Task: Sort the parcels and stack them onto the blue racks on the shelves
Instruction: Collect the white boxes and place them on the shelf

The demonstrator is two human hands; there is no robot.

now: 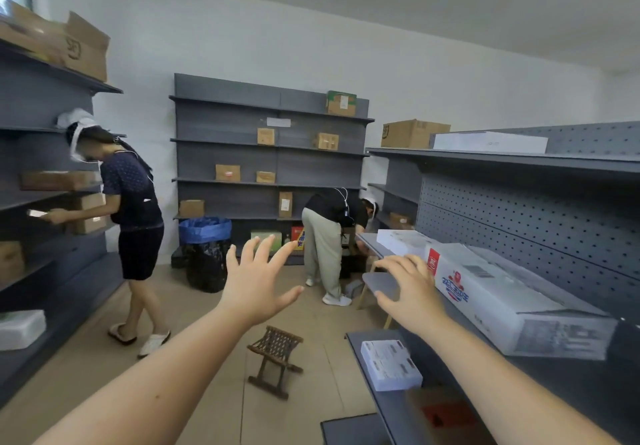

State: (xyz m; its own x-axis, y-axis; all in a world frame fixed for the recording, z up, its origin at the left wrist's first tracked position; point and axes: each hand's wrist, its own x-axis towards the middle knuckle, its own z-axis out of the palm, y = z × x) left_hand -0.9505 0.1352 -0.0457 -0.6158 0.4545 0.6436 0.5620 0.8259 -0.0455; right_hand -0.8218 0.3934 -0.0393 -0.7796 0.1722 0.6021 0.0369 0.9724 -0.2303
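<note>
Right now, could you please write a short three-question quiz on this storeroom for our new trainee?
1. True or false: the left hand and the right hand each grip a box.
2. The folding stool stands: A on the floor; B on a box; C inside the bin.
3. Which hand is nearer the long white parcel lying on the shelf at the right?

Key
1. False: both hands are open, with spread fingers, and hold nothing.
2. A.
3. The right hand.
</note>
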